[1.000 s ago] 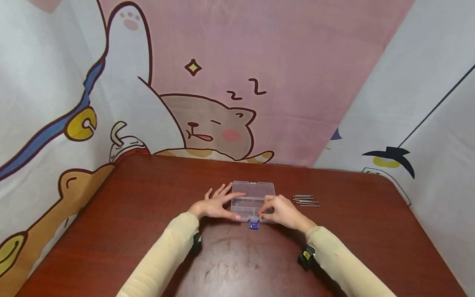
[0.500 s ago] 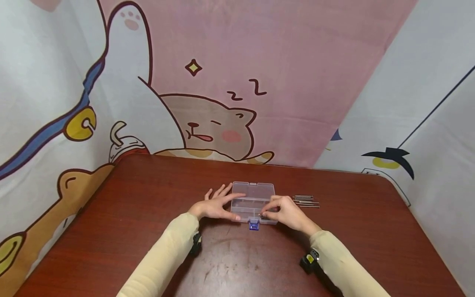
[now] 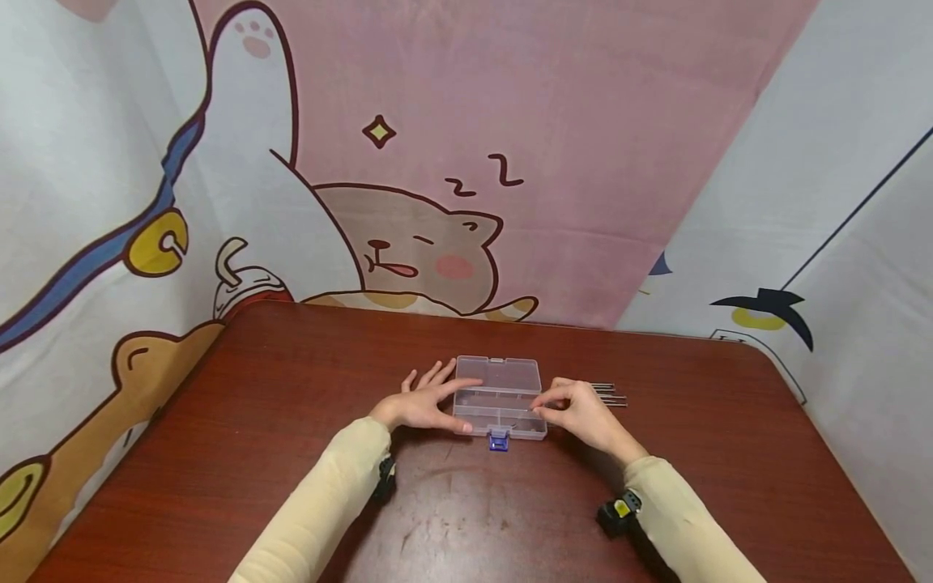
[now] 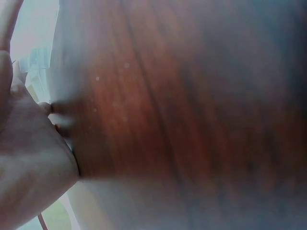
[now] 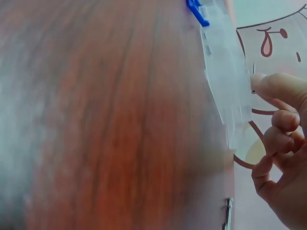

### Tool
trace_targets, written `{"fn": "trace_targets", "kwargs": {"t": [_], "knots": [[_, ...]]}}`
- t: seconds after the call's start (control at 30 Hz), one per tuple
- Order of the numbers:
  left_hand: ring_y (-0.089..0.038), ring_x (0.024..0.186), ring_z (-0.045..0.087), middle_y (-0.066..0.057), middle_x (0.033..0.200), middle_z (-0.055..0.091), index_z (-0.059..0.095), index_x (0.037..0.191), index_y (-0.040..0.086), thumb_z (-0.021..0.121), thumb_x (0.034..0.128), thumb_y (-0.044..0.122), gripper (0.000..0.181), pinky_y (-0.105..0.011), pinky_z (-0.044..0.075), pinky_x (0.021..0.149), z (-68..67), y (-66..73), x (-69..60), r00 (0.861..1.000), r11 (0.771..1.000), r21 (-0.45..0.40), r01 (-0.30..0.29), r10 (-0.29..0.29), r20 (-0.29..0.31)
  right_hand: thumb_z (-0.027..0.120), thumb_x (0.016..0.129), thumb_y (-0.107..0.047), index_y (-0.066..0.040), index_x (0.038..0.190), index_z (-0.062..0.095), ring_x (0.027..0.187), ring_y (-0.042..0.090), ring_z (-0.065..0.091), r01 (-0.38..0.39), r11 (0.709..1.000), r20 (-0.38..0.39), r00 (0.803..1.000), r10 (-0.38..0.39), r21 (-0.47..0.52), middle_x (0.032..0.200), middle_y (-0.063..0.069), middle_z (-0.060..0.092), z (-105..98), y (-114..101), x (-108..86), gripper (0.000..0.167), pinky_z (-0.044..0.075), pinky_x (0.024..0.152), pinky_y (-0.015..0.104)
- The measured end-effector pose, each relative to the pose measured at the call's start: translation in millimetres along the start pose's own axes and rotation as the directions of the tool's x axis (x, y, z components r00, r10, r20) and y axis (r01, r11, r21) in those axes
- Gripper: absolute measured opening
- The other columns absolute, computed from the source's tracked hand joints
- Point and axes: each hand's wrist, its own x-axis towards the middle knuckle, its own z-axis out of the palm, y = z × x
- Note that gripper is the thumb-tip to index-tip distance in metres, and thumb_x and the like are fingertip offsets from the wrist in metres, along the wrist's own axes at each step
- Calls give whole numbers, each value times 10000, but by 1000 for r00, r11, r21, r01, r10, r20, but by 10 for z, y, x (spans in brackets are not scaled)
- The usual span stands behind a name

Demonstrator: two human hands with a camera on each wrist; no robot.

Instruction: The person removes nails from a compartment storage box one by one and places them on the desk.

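While the left hand (image 3: 419, 406), fingers spread and gripping nothing, touches the clear compartment box (image 3: 499, 397) on the desk (image 3: 306, 372), the right hand (image 3: 583, 417) pinches a thin metal pin (image 5: 253, 91) at its right end, near metal rods (image 3: 613, 397)

A glossy, reddish-brown desk (image 3: 306, 380) is backed and flanked by creased pink-and-white fabric (image 3: 583, 162), on which a sleeping cat (image 3: 430, 243) and a yellow bell (image 3: 149, 249) are printed.
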Motion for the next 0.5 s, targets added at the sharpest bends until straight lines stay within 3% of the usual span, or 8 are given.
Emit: {"fn": "trace_targets", "kwargs": {"t": [0.2, 0.5], "knots": [[-311, 1455, -51, -66, 1616, -14, 337, 1498, 380, 687, 821, 556, 782, -608, -51, 1062, -3, 3, -10, 1000, 1000, -4, -4, 4, 1, 741, 824, -6, -79, 869, 774, 634, 80, 414, -2, 1000, -33, 999, 1, -17, 671, -87, 482, -79, 35, -39, 92, 353, 548, 231], [-310, 1455, -56, -63, 1616, -16, 336, 1497, 383, 688, 822, 552, 780, -609, -54, 1061, 0, 10, -8, 1000, 1000, -10, -1, 1, -1, 759, 827, -62, -139, 852, 769, 656, 99, 417, -66, 995, -59, 996, 62, -74, 688, -78, 486, -229, 119, -177, 82, 346, 565, 246]]}}
